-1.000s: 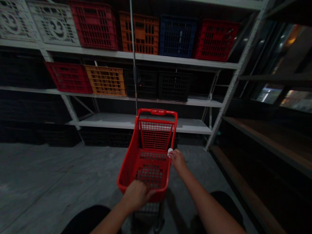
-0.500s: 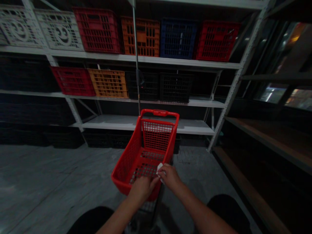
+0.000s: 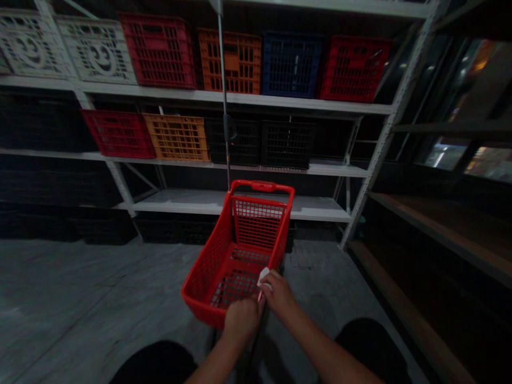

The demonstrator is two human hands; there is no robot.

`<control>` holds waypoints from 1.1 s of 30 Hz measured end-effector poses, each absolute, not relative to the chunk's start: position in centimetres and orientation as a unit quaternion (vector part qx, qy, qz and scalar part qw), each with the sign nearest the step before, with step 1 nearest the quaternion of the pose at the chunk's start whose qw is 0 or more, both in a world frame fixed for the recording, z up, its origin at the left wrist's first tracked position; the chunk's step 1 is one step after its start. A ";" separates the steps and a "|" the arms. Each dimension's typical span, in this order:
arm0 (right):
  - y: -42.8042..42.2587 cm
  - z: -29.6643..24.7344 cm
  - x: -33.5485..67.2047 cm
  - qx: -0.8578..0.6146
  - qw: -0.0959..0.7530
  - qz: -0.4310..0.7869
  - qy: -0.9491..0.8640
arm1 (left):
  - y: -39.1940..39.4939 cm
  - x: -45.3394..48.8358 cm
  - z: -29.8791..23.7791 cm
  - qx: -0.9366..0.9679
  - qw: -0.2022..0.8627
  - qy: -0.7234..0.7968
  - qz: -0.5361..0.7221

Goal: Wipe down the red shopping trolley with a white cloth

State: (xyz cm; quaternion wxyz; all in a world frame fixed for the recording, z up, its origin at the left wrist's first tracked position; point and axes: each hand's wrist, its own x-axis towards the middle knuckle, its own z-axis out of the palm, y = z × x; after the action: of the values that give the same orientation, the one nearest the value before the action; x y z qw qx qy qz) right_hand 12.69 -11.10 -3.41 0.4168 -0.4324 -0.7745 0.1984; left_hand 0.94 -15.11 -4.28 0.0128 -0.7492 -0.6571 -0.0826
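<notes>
A red plastic shopping cart (image 3: 206, 274) with grid walls stands in front of me, its handle at the far side. My right hand (image 3: 277, 290) is closed, pinching a small white piece, tissue or cloth (image 3: 263, 275), at the cart's near right rim. Just left of it, my left hand (image 3: 241, 318) is closed over the near edge, its thumb side meeting the right fingertips. What the left fingers hold is hidden. No goods show in the basket.
Behind the cart runs a white metal rack (image 3: 320, 168) with red, orange, yellow, blue, white and black crates. A thin pole (image 3: 224, 80) rises by the cart handle. Dark wooden shelving (image 3: 432, 229) borders the right side. My knees (image 3: 160, 362) flank the cart's near end.
My left hand has shifted slightly right and down, curling closer to the right hand. More of the white piece shows above the right fingers. The cart stays in place.
</notes>
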 end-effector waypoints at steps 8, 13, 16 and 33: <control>-9.0 -2.6 15.1 -0.452 0.413 0.180 -0.769 | -17.7 0.6 -4.2 -0.743 -0.001 -0.666 -0.060; -5.4 -1.9 15.7 -0.510 0.435 0.125 -0.732 | -17.9 -0.3 -3.8 -0.735 -0.005 -0.676 -0.043; -7.2 -2.6 14.5 -0.499 0.431 0.129 -0.741 | -17.6 -1.0 -3.8 -0.735 0.004 -0.676 -0.043; -0.8 -1.3 17.9 -0.497 0.451 0.031 -0.740 | -16.7 -5.2 -4.5 -0.779 0.016 -0.623 -0.064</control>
State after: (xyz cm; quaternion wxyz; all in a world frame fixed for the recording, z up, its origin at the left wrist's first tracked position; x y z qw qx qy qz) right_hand 17.89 -0.78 -1.30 0.4512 -0.4975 -0.7403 0.0306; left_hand -5.17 -16.68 -4.54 0.0156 -0.7791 -0.6235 -0.0642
